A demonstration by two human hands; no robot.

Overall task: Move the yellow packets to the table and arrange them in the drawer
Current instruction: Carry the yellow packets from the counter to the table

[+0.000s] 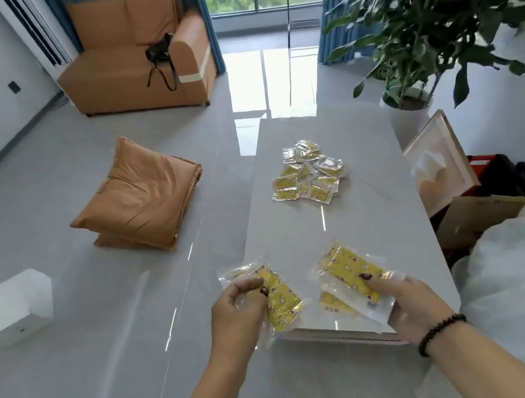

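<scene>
**While both hands are loaded at the near edge: slip and spill risks**

While the person stands at the near end of the tabletop (291,228), each hand carries yellow packets. The left hand (235,309) has its grip curled round a clear-wrapped yellow packet (281,303), thumb on top; much of that packet hangs out past the table's near-left corner, over the floor (107,352). The right hand (409,306) pinches a small stack of packets (348,274), thumb pressed on the uppermost, with at least one more beneath; the stack lies low over the near edge, though whether it rests there cannot be told.

Risks, as judged:
- The glossy wrappers look slick; the lower packets in the right-hand stack could slide out, since the thumb is seen only on the top one.
- The left packet, if released now, would probably drop to the floor.
- No drawer is identifiable, so the final placement cannot be assessed.

Further off, a loose heap of smaller packets (309,172) lies mid-table, overlapping and liable to scatter if nudged.

Markings: printed figures and some lettering show on the yellow wrappers, but no brand or text is legible.
</scene>
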